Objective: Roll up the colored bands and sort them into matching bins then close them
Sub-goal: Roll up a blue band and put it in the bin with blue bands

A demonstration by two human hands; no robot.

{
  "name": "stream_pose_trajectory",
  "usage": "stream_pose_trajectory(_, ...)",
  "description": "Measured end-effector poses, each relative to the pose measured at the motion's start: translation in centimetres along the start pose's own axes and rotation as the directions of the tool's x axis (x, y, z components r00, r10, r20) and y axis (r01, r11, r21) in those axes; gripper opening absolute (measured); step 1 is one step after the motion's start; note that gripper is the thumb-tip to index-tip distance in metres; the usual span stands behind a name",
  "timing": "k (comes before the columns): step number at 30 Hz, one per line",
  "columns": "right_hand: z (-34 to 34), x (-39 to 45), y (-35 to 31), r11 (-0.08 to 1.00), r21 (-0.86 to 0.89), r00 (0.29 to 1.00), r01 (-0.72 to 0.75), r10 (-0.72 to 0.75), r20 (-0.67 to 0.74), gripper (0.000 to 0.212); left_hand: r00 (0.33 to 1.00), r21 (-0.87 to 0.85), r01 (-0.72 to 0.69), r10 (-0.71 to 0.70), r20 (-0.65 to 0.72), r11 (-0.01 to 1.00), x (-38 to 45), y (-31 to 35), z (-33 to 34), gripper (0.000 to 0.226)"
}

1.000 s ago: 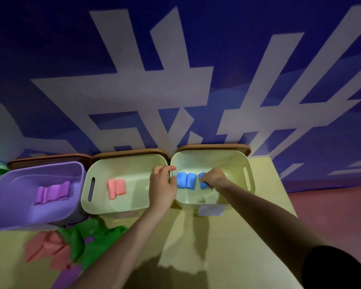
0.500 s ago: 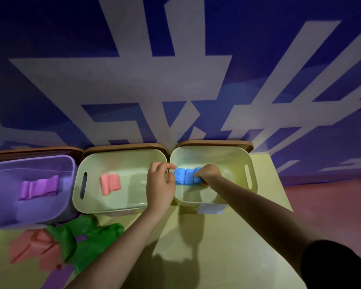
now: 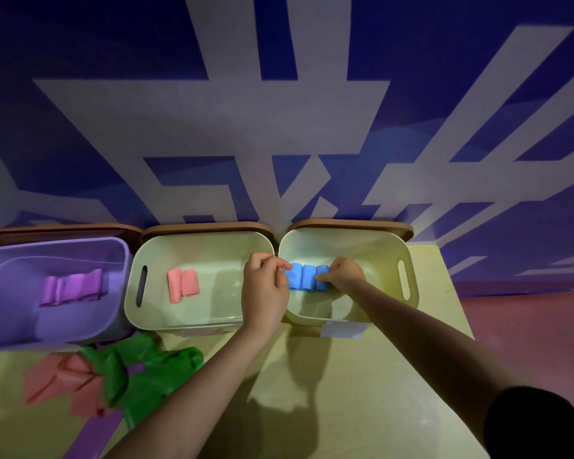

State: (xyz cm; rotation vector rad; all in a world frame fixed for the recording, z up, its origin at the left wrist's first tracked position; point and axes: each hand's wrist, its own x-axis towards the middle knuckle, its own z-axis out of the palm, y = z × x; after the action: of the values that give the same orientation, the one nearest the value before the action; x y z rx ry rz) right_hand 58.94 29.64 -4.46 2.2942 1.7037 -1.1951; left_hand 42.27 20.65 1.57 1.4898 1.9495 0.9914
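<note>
Pale yellow worktop point(image 3: 362, 385) abuts a blue-and-white patterned wall point(image 3: 212, 127). Three rolled blue bands point(image 3: 307, 276) lie side by side in the right cream plastic bin point(image 3: 408, 260). Left hand point(image 3: 264, 289) and right hand point(image 3: 343, 273) pinch their ends.

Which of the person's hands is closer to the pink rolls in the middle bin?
Left. The left hand sits at the middle bin's right end, across from the pink rolls. The right hand is in the next bin, on the blue rolls.
</note>
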Motion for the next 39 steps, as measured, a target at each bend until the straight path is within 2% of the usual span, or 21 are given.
stream_pose_trajectory(3, 0.0, -0.2, 0.3, 0.998, -0.053, 0.999, 0.045, -0.047, -0.021, 0.034, 1.000, 0.016, 0.004, -0.004, -0.002, 1.000, -0.1, -0.1, 0.1, 0.019)
stream_pose_trajectory(7, 0.4, -0.1, 0.2, 0.997, -0.013, 0.997, 0.077, -0.077, -0.015, 0.027, 1.000, 0.020, 0.006, -0.006, -0.006, 1.000, -0.2, 0.0, 0.0, 0.019)
stream_pose_trajectory(16, -0.2, 0.4, -0.4, 0.997, 0.024, 0.994, 0.075, -0.077, 0.079, 0.034, 1.000, 0.026, 0.006, -0.006, 0.001, 1.000, 0.0, 0.0, 0.1, 0.021)
stream_pose_trajectory(23, -0.4, 0.7, -0.3, 0.998, 0.040, 0.994, 0.044, -0.048, 0.099, 0.037, 1.000, 0.045, 0.004, -0.004, 0.001, 0.999, 0.1, -0.2, 0.2, 0.021)
stream_pose_trajectory(28, -0.8, 1.0, -0.1, 1.000, 0.019, 0.997, -0.007, 0.005, 0.083, 0.027, 1.000, 0.036, 0.002, -0.002, -0.001, 0.999, 0.1, -0.1, 0.2, 0.021)
stream_pose_trajectory(33, 0.3, 1.4, -0.1, 0.990, 0.117, 0.995, -0.074, 0.065, 0.080, 0.034, 1.000, 0.042, 0.003, -0.003, -0.006, 0.999, 0.1, -0.1, 0.3, 0.021)
stream_pose_trajectory(36, 0.1, 1.3, 0.2, 0.998, 0.034, 0.995, -0.054, 0.051, 0.085, 0.038, 1.000, 0.048, 0.000, 0.001, -0.008, 0.999, 0.1, 0.0, 0.3, 0.021)
stream_pose_trajectory(39, -0.1, 1.3, 0.5, 1.000, 0.012, 0.995, -0.015, 0.014, 0.099, 0.032, 1.000, 0.057, -0.002, 0.003, -0.008, 0.998, 0.1, -0.1, 0.3, 0.020)
